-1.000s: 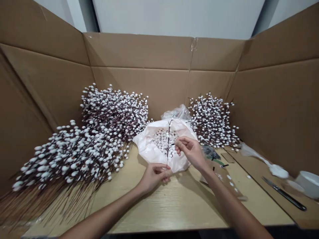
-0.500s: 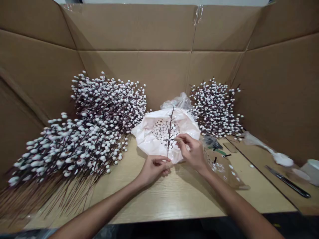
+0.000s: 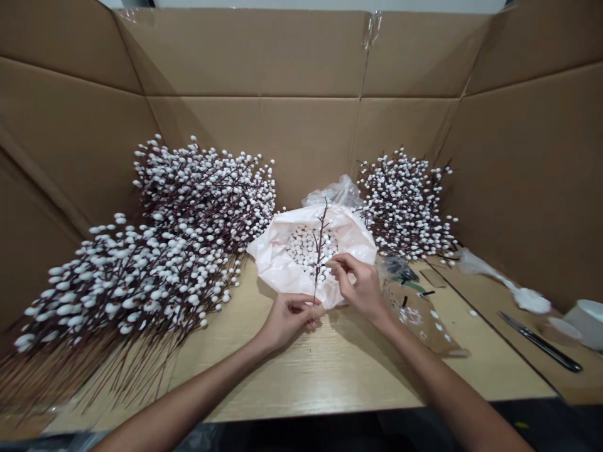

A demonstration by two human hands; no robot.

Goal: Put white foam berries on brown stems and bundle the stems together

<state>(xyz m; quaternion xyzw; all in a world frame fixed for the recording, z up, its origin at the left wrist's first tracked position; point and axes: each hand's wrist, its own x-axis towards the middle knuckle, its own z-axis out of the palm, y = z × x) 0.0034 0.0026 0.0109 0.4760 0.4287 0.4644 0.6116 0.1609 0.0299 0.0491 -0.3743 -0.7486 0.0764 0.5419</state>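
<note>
Twig near upright before bag of buds; left hand pinches twig's lower end; right hand beside its middle, grip unclear.

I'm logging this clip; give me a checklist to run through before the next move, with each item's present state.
1. Left hand grips the lower end of the dark twig: ok.
2. Twig stands roughly upright, its branching tip clear of the fingers: ok.
3. Right hand is raised beside the twig: ok. Whether it pinches something small: cannot tell.
4. White bag lies open, with the white beads inside exposed: ok.
5. Black-handled tool lies apart from both hands: ok.
6. All loose white pieces gathered up: not ok; one lies alone on the table.
</note>
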